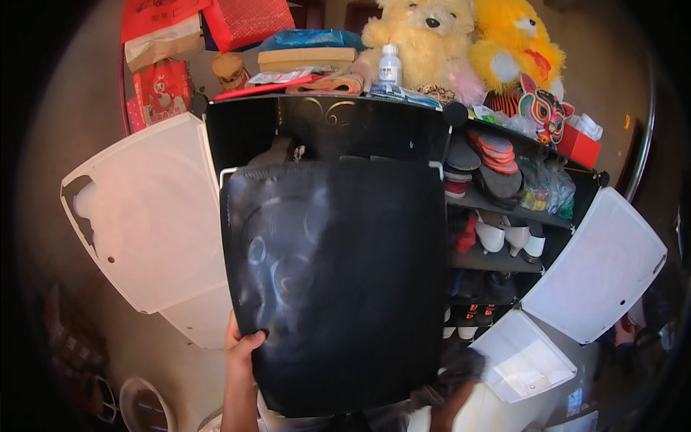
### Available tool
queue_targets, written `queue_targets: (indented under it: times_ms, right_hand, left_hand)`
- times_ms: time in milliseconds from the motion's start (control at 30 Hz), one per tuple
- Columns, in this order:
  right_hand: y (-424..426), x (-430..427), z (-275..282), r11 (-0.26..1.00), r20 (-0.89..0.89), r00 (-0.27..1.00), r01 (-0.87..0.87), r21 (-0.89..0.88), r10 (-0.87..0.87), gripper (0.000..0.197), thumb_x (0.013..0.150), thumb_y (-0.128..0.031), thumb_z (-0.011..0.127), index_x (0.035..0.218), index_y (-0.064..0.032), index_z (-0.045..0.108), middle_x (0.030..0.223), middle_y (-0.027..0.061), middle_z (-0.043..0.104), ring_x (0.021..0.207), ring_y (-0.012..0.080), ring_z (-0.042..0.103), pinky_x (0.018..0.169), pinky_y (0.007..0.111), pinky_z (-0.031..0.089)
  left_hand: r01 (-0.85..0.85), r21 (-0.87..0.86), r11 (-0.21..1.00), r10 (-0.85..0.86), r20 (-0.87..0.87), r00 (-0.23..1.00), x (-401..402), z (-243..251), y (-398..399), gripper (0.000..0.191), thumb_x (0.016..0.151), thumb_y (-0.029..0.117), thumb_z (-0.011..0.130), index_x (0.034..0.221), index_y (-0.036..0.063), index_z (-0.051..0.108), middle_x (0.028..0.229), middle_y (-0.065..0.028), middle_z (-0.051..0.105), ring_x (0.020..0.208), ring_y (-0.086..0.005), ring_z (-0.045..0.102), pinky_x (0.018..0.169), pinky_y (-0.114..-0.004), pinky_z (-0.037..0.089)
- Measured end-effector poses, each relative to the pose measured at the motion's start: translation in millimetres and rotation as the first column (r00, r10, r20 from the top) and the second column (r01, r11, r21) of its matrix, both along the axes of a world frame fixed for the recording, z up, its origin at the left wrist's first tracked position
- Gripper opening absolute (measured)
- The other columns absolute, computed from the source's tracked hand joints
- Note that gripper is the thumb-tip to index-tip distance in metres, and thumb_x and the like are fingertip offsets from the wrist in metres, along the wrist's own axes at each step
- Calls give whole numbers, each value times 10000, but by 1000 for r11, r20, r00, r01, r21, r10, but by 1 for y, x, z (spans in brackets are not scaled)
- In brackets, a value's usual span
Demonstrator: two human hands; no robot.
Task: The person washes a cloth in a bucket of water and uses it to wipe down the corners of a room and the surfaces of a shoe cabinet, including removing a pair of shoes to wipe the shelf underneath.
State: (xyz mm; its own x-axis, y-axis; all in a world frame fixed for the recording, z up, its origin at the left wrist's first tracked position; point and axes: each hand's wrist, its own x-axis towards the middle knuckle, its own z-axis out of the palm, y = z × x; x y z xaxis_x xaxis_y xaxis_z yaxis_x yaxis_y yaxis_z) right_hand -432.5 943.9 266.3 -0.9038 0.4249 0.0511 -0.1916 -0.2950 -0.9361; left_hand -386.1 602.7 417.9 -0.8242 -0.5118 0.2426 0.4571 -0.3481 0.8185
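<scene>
My left hand [243, 345] grips the lower left edge of a black plastic panel [345, 281], thumb on its near face. The panel stands in front of an open shoe cabinet [329, 121] and hides much of it. White connectors [436, 168] sit at the panel's two upper corners. Beside its lower right edge is my right hand [453, 399], blurred, with a dark cloth [464, 370] bunched in it. The cloth covers most of those fingers.
White doors [146, 216] hang open on the left, and others [599, 264] on the right. Shelves hold insoles [494, 148] and white heeled shoes [490, 235]. Plush toys [426, 48], a white bottle [390, 67] and a painted mask [542, 113] crowd the cabinet top. A basin [127, 402] lies lower left.
</scene>
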Motion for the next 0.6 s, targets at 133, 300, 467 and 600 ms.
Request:
queue_targets:
  times_ms: [133, 300, 467, 600]
  right_hand:
    - [-7, -19, 105, 910, -255, 900, -394, -133, 353, 508, 905, -441, 477, 1234, -54, 499, 1030, 92, 610, 887, 227, 618, 735, 324, 513]
    - [-93, -60, 183, 837, -465, 844, 34, 546, 269, 345, 879, -27, 536, 1222, 10, 523, 1285, 155, 476, 1179, 245, 459, 1010, 308, 324]
    - [-94, -90, 217, 398, -622, 738, 504, 766, 262, 420, 683, -3, 628, 1099, -25, 571, 1210, 184, 483, 1102, 399, 470, 952, 409, 378]
    - [-100, -74, 175, 558, -634, 754, 457, 693, 170, 368, 761, -37, 641, 1116, -26, 542, 1191, 176, 495, 1097, 321, 497, 935, 377, 392]
  left_hand:
    - [130, -36, 991, -129, 32, 991, 24, -18, -8, 558, 689, 75, 679, 1212, -10, 505, 1128, -105, 612, 1016, -204, 588, 924, -324, 439]
    - [379, -223, 898, -357, 133, 925, 37, -37, -2, 483, 739, 32, 686, 1194, -24, 534, 1110, -66, 624, 1024, -161, 575, 916, -309, 435]
    - [348, -51, 936, -345, 62, 937, 43, -26, -12, 597, 695, 13, 638, 1271, -34, 486, 1151, -86, 620, 1043, -173, 585, 926, -294, 429]
    - [308, -49, 950, -305, 60, 950, 40, -27, -27, 585, 691, 25, 638, 1255, -32, 495, 1117, -87, 631, 1018, -180, 594, 915, -290, 438]
